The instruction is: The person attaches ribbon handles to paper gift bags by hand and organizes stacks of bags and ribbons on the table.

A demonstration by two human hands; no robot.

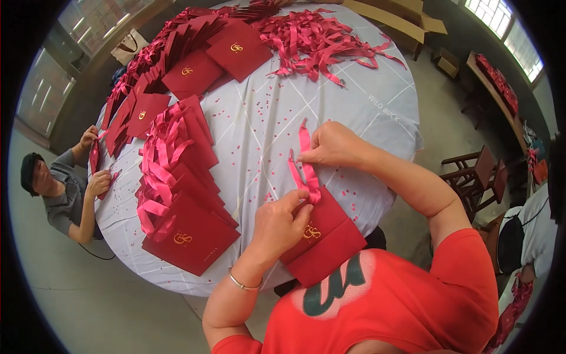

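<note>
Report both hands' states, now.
Left hand: fingers curled at glossy pink ribbon by rectangular red paper bag's edge; its grip cannot be told.
Right hand: closed, pinching the ribbon farther up.

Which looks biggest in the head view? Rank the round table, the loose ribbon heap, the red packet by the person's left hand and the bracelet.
1. Round table
2. Loose ribbon heap
3. Red packet, partly covered by the left hand
4. Bracelet
</note>
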